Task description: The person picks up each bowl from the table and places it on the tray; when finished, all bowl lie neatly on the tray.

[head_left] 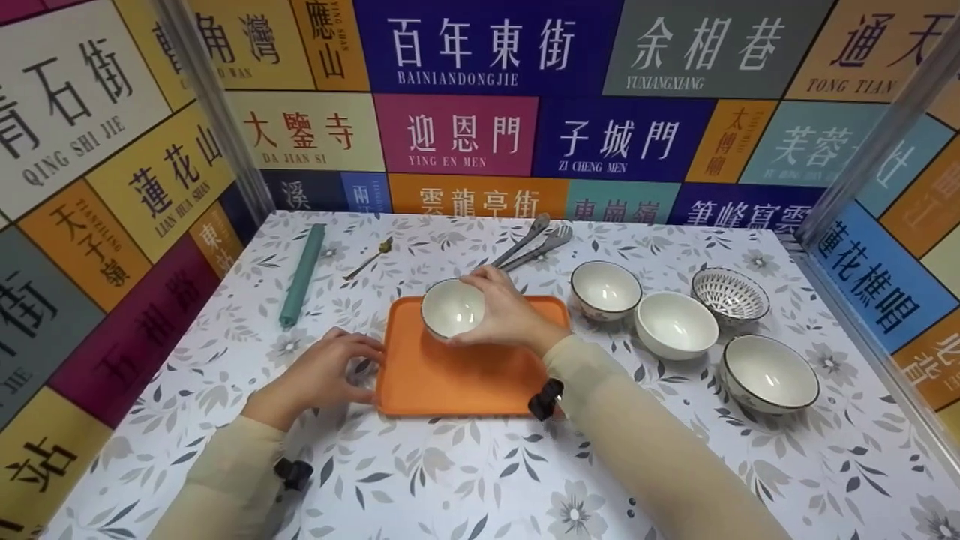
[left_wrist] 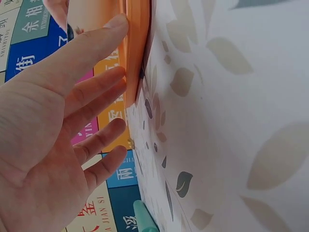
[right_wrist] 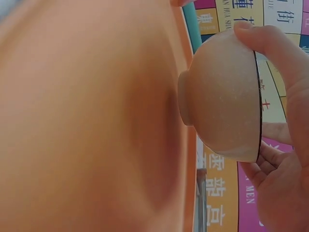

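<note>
Tabletop (head_left: 442, 484) beneath, bowl (head_left: 451, 309) in right hand (head_left: 512, 313)

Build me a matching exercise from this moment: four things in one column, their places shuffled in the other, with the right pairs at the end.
Things
1. Bowl in the right hand
2. Teal cylinder
3. Fork
4. Left hand

Places
A. At the left edge of the orange tray
B. Over the tray
C. Beyond the tray's far edge, next to another utensil
D. Lying on the floral tablecloth, left of the tray

Pairs: 1-B; 2-D; 3-C; 4-A
</note>
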`<state>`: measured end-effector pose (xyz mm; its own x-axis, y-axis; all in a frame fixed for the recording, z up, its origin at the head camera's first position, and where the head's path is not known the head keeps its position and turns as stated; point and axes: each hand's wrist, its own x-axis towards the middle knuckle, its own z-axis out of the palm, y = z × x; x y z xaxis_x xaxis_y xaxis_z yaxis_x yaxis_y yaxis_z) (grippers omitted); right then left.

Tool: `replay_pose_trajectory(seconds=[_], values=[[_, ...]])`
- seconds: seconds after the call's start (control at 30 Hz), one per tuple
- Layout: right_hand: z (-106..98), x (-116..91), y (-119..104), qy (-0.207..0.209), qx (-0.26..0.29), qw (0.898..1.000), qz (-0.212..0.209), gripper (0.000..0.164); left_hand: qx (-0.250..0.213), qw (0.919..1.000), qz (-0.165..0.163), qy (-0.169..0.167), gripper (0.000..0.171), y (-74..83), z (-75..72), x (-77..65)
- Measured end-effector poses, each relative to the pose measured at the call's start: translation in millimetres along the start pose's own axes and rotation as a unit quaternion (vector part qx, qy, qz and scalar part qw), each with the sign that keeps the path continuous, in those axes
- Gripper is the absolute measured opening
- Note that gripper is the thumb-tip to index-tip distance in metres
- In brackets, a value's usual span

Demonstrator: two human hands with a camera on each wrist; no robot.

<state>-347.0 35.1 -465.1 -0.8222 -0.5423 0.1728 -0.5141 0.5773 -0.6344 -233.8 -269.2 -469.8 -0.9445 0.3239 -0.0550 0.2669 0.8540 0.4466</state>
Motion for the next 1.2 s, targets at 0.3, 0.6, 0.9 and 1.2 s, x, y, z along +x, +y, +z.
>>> replay_pose_trajectory(seconds=[0.3,0.6,0.9,1.2], values=[[10,29,-8,0.006,0.021,1.0,0.015,0.112,-0.002,0.9998,-0.019,-0.003,0.055,5.6,-3.9,2.4],[25,46,-9,0.003,0.016,1.0,0.011,0.11,-0.002,0.9996,-0.024,-0.011,0.056,8.5,-1.4,7.6],[38,57,-16,0.007,0.004,1.0,0.013,0.107,0.0,0.9999,-0.007,-0.01,0.055,6.3,-0.5,4.9],[47,64,-19,-0.007,0.001,1.0,0.016,0.111,0.007,0.9999,-0.01,-0.008,0.057,2.3,-2.8,1.4]])
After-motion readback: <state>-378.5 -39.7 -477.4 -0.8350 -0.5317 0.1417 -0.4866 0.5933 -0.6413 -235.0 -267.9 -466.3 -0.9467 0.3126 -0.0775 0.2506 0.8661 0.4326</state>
